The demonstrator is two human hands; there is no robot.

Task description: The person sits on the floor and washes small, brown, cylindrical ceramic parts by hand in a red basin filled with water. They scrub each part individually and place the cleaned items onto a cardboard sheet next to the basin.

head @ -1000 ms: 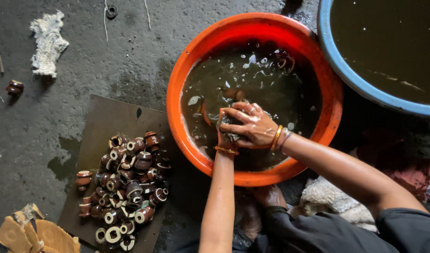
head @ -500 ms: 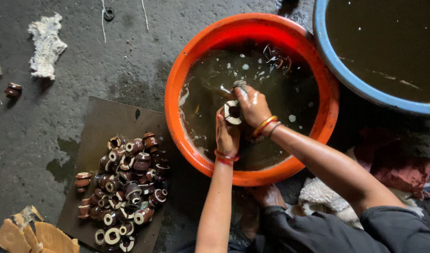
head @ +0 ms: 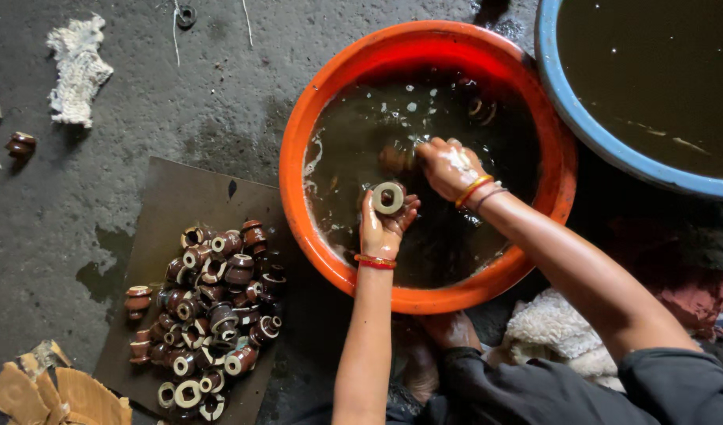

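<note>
Since a moment ago our left hand (head: 383, 224) has lifted, fingers pinching a brown ceramic insulator (head: 388, 197), while our right hand (head: 450, 167), fingers curled shut, dips into the orange basin (head: 338, 86).

I see a rough grey concrete floor (head: 141, 118), dark with damp patches. At 10 o'clock lies a frayed white rag (head: 78, 71). At 12 o'clock I note a small dark ring (head: 186, 16) beside loose white threads. At 9 o'clock sits one lone brown piece (head: 20, 145). At 7 o'clock I see torn cardboard scraps (head: 54, 397). At 2 o'clock is a blue basin (head: 582, 118) of murky water. Light is dim and even.
</note>
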